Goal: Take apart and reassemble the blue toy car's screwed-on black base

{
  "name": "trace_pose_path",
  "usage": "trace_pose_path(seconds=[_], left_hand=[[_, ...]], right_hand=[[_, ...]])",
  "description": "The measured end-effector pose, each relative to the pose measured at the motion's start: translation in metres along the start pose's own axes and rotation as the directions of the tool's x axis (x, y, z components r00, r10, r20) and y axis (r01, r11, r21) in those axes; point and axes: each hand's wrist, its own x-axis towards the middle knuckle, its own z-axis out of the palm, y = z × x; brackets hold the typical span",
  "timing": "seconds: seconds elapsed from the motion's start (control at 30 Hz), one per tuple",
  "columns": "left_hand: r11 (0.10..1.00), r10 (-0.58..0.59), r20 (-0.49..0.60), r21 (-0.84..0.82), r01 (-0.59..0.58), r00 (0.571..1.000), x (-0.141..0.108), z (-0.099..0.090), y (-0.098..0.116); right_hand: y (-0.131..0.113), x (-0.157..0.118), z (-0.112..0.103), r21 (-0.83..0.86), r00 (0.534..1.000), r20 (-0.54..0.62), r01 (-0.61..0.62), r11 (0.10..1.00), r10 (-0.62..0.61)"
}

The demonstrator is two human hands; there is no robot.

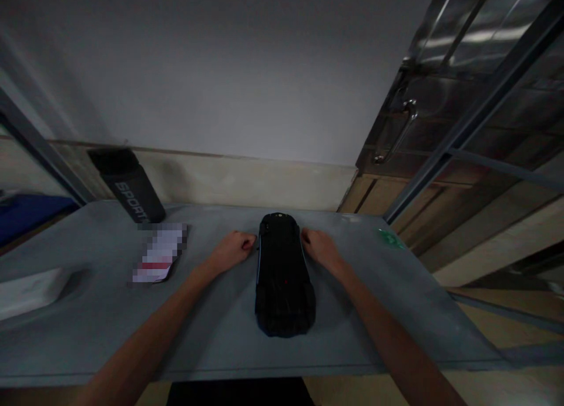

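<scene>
A black toy car (pixel 282 265) lies lengthwise on the grey table, its narrower end toward the wall. My left hand (pixel 234 250) rests beside the car's left side, fingers curled into a loose fist. On the other side my right hand (pixel 321 247) is also curled, close against the car. Whether either hand touches the car I cannot tell for certain. Nothing shows inside the curled fingers. Both forearms reach in from the near edge.
A black bottle marked SPORT (pixel 132 191) leans at the back left. Near it lies a blurred-out flat phone-like item (pixel 161 253), then a white object (pixel 33 291) at far left. A green scrap (pixel 390 238) lies at the right. Metal frame posts (pixel 423 165) flank the table (pixel 211 344).
</scene>
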Motion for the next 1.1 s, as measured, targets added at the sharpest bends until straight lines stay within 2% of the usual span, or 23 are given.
trace_pose_path(seconds=[1.1], left_hand=[[1.0, -0.003, 0.014, 0.0, 0.003, 1.0, -0.0017, -0.005, 0.0067]], right_hand=[[-0.0043, -0.002, -0.0079, -0.017, 1.0, 0.028, -0.01, 1.0, 0.01]])
